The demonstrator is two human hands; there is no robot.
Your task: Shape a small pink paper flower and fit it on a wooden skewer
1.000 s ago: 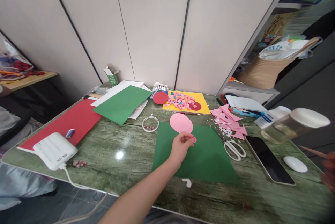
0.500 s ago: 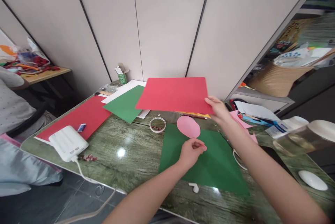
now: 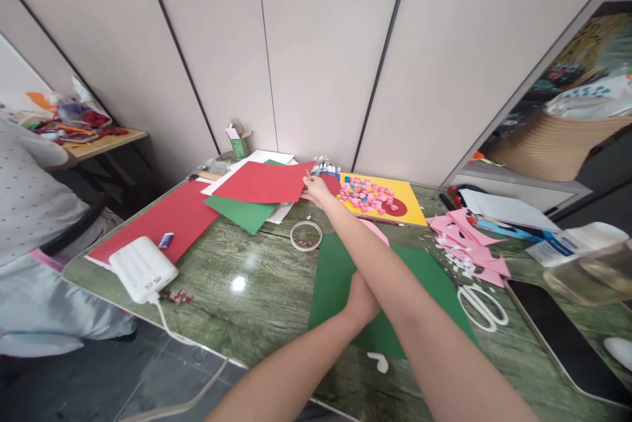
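Observation:
A red sheet (image 3: pixel 266 182) is gripped at its right edge by my right hand (image 3: pixel 316 191), over a green sheet (image 3: pixel 241 212) and white paper at the back of the table. My left hand (image 3: pixel 361 300) is over the large green sheet (image 3: pixel 333 277) in front of me; my right forearm crosses over it and hides its fingers. A pink paper piece (image 3: pixel 375 230) shows partly behind my forearm. Right of it, pink balls (image 3: pixel 368 195) lie on a yellow sheet (image 3: pixel 415 201) with dark red ovals.
A tape roll (image 3: pixel 306 236) lies mid-table. White scissors (image 3: pixel 482 307), pink scraps (image 3: pixel 469 241) and a phone (image 3: pixel 565 336) are at right. A white power bank (image 3: pixel 143 268) rests on another red sheet (image 3: pixel 190 211) at left. A person (image 3: pixel 34 198) is at far left.
My right hand has carried the red sheet left and back, uncovering the yellow sheet and pink balls. My right forearm now crosses over my left hand. The view has shifted slightly.

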